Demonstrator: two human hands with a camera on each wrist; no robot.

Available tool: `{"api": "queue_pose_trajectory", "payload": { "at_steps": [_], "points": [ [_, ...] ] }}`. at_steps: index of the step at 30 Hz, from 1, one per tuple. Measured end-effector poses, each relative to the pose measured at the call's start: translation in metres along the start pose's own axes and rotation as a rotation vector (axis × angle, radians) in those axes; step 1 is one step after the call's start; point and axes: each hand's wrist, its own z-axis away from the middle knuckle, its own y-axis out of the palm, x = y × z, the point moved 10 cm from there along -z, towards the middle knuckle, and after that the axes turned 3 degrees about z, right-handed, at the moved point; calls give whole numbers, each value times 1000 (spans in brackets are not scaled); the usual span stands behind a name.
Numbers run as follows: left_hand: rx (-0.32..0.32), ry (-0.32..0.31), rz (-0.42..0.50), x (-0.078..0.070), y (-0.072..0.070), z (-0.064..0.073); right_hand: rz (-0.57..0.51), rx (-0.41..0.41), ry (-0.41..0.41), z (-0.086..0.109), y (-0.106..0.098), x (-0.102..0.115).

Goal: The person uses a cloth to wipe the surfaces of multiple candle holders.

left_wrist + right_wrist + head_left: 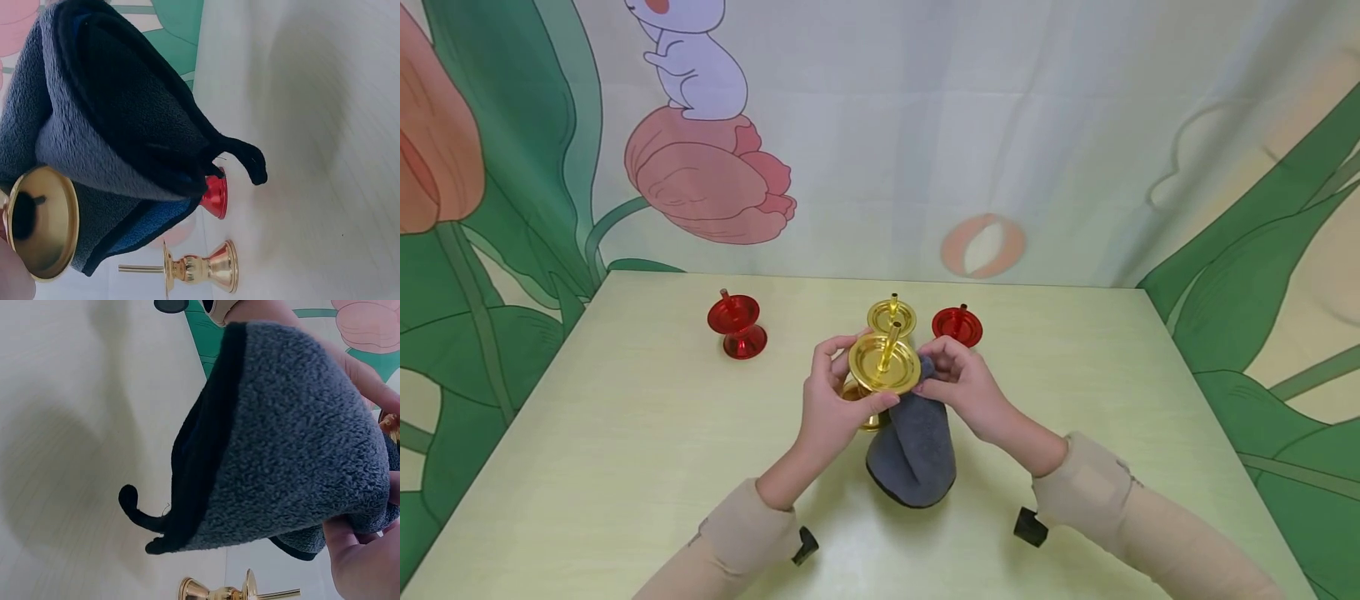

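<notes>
My left hand (838,396) grips a gold candle holder (880,367), a shallow dish with a thin tube upright in it, lifted in front of me. Its round, hollow-looking base (47,225) shows from below in the left wrist view. My right hand (970,390) pinches a grey cloth (917,458) with a dark edge against the right side of the dish. The cloth hangs down in folds, and a small black loop (247,159) sticks out at its edge. In the right wrist view the cloth (300,437) covers most of the holder.
Behind my hands, a second gold candle holder (891,315) stands on the pale table (625,467), with a red one (957,327) to its right. Another red holder (737,325) stands at the far left. A printed curtain (880,142) hangs along the table's back edge.
</notes>
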Motion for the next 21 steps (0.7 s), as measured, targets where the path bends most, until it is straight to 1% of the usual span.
{"api": "queue_pose_trajectory", "payload": {
  "at_steps": [4, 9, 14, 15, 17, 19, 21],
  "points": [
    [48, 18, 54, -1, 4, -1, -24, 4, -12, 0, -1, 1],
    [118, 55, 94, -3, 8, -1, -60, 19, -21, 0, 0, 1],
    [168, 59, 155, -1, 11, 1, -79, 35, -29, -1, 1, 0],
    [178, 60, 156, -2, 12, 1, -82, 38, -30, -1, 1, 0],
    [197, 67, 132, -3, 13, 1, -88, 39, -27, -2, 1, 0],
    [217, 80, 73, -4, 15, 0, -95, 41, -24, -2, 1, 0],
    [225, 78, -3, -3, 14, -1, -99, 42, -22, -2, 1, 0]
  ]
}}
